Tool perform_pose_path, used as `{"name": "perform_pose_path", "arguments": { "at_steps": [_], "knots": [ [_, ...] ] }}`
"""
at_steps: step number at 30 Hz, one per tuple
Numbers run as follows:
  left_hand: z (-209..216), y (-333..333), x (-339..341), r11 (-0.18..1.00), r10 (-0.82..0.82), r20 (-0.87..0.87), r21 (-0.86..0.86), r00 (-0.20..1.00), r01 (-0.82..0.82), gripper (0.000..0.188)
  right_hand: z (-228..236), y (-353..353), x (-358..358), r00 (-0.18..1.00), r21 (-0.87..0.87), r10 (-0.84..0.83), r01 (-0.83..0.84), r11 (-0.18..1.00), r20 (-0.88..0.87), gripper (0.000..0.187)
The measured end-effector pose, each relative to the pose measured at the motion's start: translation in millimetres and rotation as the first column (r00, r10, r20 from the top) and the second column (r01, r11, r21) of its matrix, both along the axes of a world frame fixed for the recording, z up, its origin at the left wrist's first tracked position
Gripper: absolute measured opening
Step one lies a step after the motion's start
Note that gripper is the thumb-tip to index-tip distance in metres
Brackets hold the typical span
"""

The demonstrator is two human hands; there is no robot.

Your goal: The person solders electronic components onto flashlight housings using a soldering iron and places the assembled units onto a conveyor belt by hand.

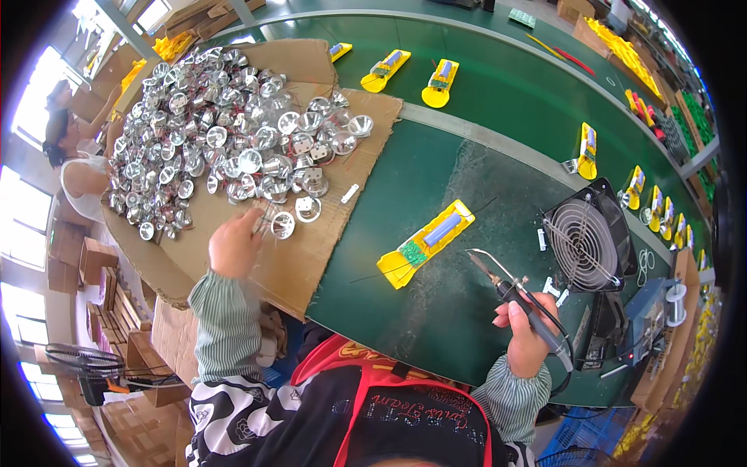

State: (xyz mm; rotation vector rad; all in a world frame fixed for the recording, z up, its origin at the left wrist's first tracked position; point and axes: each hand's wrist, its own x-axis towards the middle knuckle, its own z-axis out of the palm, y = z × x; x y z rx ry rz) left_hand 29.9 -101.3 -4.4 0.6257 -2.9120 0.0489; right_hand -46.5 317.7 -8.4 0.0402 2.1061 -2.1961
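Observation:
My right hand (529, 341) is closed round a soldering iron (535, 317) with a thin metal tube along its tip, which points up and left over the bench. Just left of that tip lies a yellow flashlight housing (395, 272) holding a blue-grey battery cell (443, 230) and a small green circuit board (412, 253). Thin wires stick out from both its ends. My left hand (235, 245) is over the cardboard, at the near edge of a heap of silvery reflector cups (218, 138). Its blurred fingers are close to a loose reflector cup (282, 225); whether they grip anything is unclear.
A fan (585, 237) stands on the bench's right, by a solder spool (675, 305). Beyond the bench edge, a green belt (506, 97) carries several yellow housings (440, 83). Small white parts (552, 289) lie near the fan. Another person (82, 171) is at far left.

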Motion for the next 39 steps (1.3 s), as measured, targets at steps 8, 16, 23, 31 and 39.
{"name": "perform_pose_path", "arguments": {
  "at_steps": [8,16,23,31,39],
  "knots": [
    [-11,-1,-5,0.973,-0.017,-0.212,0.223,0.977,0.065,0.018,2,-3,4,0.999,0.013,0.024,-0.024,1.000,-0.022,0.015],
    [-3,59,-29,0.544,-0.044,-0.426,0.749,0.904,0.379,0.033,3,-8,7,0.994,-0.014,0.092,-0.094,0.996,-0.063,0.017],
    [-4,107,-47,0.406,-0.172,-0.215,0.874,0.961,0.268,0.020,7,-18,5,0.978,-0.038,0.197,-0.200,0.979,-0.070,0.018],
    [-14,131,-59,0.640,-0.380,-0.170,0.662,0.909,0.391,0.009,-5,-30,-2,0.953,-0.073,0.301,-0.302,0.950,-0.027,0.017],
    [-27,139,-68,0.611,-0.407,-0.317,0.603,0.857,0.513,0.008,-11,-43,-12,0.961,-0.083,0.275,-0.273,0.959,0.013,0.016]
  ]
}}
